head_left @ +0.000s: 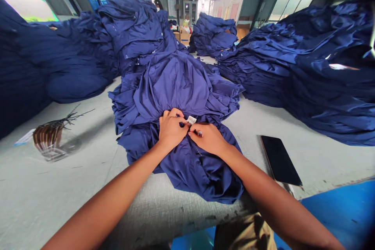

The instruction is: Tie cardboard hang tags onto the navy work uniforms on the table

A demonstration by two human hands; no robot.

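The left hand (172,129) and the right hand (205,138) sit close together on a navy garment (178,86) lying bunched on the grey table (58,191); the cloth spreads ahead of them and spills beneath both wrists. The left hand is curled closed, its fingers pinching the cloth just beside a small white label (191,120); the right hand is closed too, thumb and fingers gripping a small dark item (199,134), too small to make out, right next to that label. A black tablet (281,160) lies flat on the table well to the right; a brown bundle trailing dark threads (48,138) sits to the left; large heaps of navy garments (316,66) rise on both sides; a person (158,4) stands far back between them.
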